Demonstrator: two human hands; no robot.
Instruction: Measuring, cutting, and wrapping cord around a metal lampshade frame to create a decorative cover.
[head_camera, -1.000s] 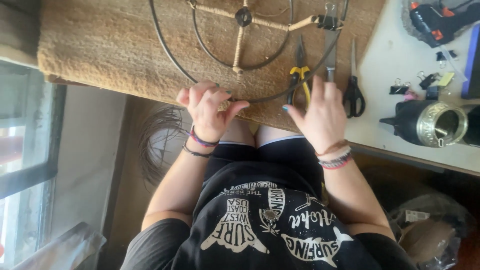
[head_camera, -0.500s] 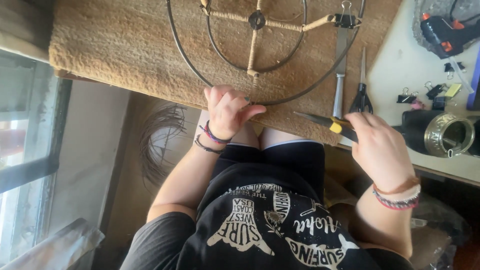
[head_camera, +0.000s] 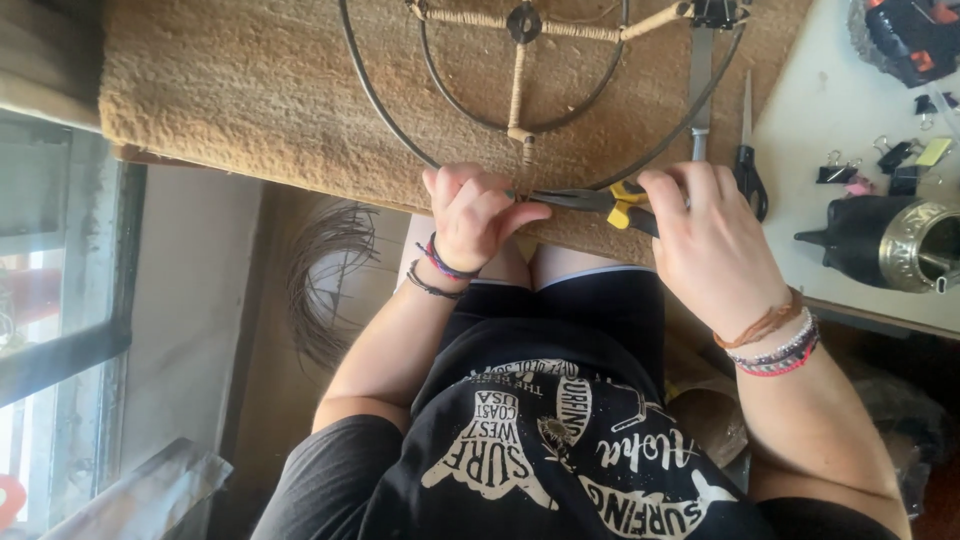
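A round metal wire frame (head_camera: 400, 120) with an inner ring and fibre-wrapped spokes lies on a tan woven mat (head_camera: 230, 90). My left hand (head_camera: 470, 215) pinches the frame's lower rim at the mat's near edge. My right hand (head_camera: 705, 240) grips yellow-handled pliers (head_camera: 590, 200), whose jaws point left and meet the rim right beside my left fingers. Both wrists wear bracelets.
Black-handled scissors (head_camera: 748, 160) and a flat metal tool (head_camera: 700, 90) lie to the right of the frame. On the white table stand a dark pot with a brass rim (head_camera: 890, 240), binder clips (head_camera: 880, 160) and a glue gun (head_camera: 915, 35). A bundle of dark fibres (head_camera: 330, 270) hangs below the mat.
My right hand picked the pliers up from the mat, then swung them left to the frame's rim next to my left hand. The view has moved closer.
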